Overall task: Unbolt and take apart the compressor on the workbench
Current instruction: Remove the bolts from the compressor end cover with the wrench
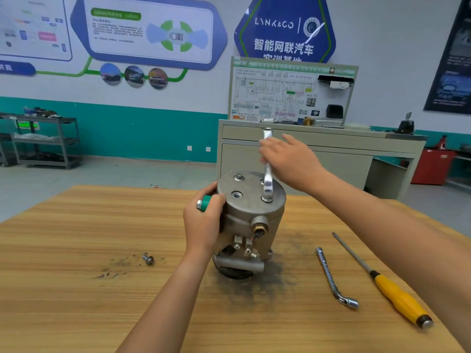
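A grey metal compressor (251, 220) stands upright in the middle of the wooden workbench (76, 289). My left hand (204, 220) grips its left side, beside a green-capped port (204, 202). A silver wrench (267, 174) sits on a bolt (267, 199) at the right of the top face and points away from me. My right hand (288, 159) lies against the wrench's upper shaft with the fingers stretched out. Another bolt (239, 177) remains at the back of the top face, and an empty bolt hole (237, 194) shows at the front left.
A loose bolt (148, 259) lies on the bench to the left, among dark grit. To the right lie an L-shaped socket wrench (334, 278) and a yellow-handled screwdriver (382, 281). Behind the bench stands a grey cabinet (331, 154) with a display board.
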Action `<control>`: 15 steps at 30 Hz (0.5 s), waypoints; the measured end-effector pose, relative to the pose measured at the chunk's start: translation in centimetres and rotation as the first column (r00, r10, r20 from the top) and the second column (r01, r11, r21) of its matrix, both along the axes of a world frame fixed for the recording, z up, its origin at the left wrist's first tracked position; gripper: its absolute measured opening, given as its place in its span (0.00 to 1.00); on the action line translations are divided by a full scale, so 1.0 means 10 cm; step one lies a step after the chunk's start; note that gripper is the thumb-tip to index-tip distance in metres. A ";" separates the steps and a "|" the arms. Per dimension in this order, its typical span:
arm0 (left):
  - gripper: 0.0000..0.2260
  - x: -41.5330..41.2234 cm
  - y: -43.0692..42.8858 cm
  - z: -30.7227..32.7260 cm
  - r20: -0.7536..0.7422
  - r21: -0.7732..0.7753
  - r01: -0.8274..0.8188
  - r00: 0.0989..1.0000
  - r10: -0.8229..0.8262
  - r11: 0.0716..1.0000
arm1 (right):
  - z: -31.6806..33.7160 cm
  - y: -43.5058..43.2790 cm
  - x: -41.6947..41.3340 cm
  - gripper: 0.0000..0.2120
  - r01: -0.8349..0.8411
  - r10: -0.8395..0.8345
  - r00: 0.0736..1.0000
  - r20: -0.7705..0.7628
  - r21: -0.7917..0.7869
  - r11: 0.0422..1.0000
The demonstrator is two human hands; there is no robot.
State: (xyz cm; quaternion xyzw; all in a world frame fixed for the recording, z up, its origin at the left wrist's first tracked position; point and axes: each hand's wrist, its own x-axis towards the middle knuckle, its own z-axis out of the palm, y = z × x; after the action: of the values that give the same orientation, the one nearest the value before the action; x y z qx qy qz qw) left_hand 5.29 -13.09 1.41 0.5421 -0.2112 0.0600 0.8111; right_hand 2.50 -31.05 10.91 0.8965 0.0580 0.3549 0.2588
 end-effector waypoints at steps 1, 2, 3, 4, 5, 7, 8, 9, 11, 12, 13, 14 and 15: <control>0.11 0.00 0.01 -0.01 -0.002 0.004 0.001 1.000 -0.001 1.000 | 0.01 0.02 -0.06 0.11 -0.076 0.049 0.986 0.157 0.168 0.983; 0.10 -0.01 0.02 -0.03 -0.004 -0.002 -0.005 1.000 0.005 1.000 | 0.03 0.04 -0.13 0.11 -0.124 0.011 0.960 0.279 0.388 0.913; 0.10 -0.03 0.02 -0.05 -0.013 -0.014 -0.017 1.000 0.017 1.000 | 0.07 0.08 -0.21 0.13 -0.138 -0.072 0.947 0.312 0.600 0.788; 0.11 -0.07 0.01 -0.06 -0.027 -0.029 -0.036 0.999 0.035 0.999 | 0.09 0.11 -0.29 0.14 -0.145 -0.129 0.945 0.300 0.739 0.658; 0.13 -0.11 -0.01 -0.08 -0.042 -0.044 -0.062 0.997 0.060 0.997 | 0.09 0.14 -0.38 0.14 -0.140 -0.151 0.950 0.272 0.806 0.575; 0.14 -0.17 -0.05 -0.12 -0.042 -0.054 -0.125 0.992 0.123 0.991 | 0.01 0.26 -0.62 0.13 -0.032 -0.130 0.982 0.133 0.811 0.584; 0.15 -0.20 -0.07 -0.13 -0.036 -0.050 -0.149 0.989 0.147 0.988 | -0.06 0.33 -0.75 0.13 0.061 -0.127 0.991 0.029 0.757 0.650; 0.15 -0.22 -0.09 -0.14 -0.030 -0.047 -0.162 0.987 0.161 0.986 | -0.14 0.40 -0.87 0.14 0.163 -0.150 0.986 -0.078 0.681 0.714; 0.17 -0.26 -0.12 -0.15 -0.030 -0.052 -0.177 0.984 0.175 0.983 | -0.29 0.49 -1.05 0.19 0.326 -0.263 0.945 -0.195 0.508 0.797; 0.17 -0.27 -0.13 -0.14 -0.033 -0.055 -0.184 0.983 0.182 0.981 | -0.34 0.52 -1.11 0.22 0.377 -0.320 0.926 -0.200 0.434 0.818; 0.17 -0.28 -0.14 -0.14 -0.033 -0.055 -0.190 0.981 0.189 0.980 | -0.37 0.57 -1.15 0.25 0.414 -0.367 0.910 -0.193 0.372 0.831; 0.18 -0.30 -0.15 -0.14 -0.035 -0.050 -0.195 0.980 0.194 0.979 | -0.39 0.60 -1.17 0.28 0.448 -0.407 0.893 -0.191 0.317 0.836; 0.18 -0.32 -0.16 -0.14 -0.038 -0.043 -0.200 0.979 0.198 0.979 | -0.40 0.63 -1.18 0.31 0.475 -0.437 0.879 -0.189 0.275 0.836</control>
State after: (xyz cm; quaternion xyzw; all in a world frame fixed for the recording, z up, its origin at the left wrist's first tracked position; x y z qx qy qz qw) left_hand 2.06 -14.65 0.05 0.5426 -0.1409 0.1365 0.8168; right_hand -9.30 -24.75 6.94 0.9333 -0.1993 0.2335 0.1865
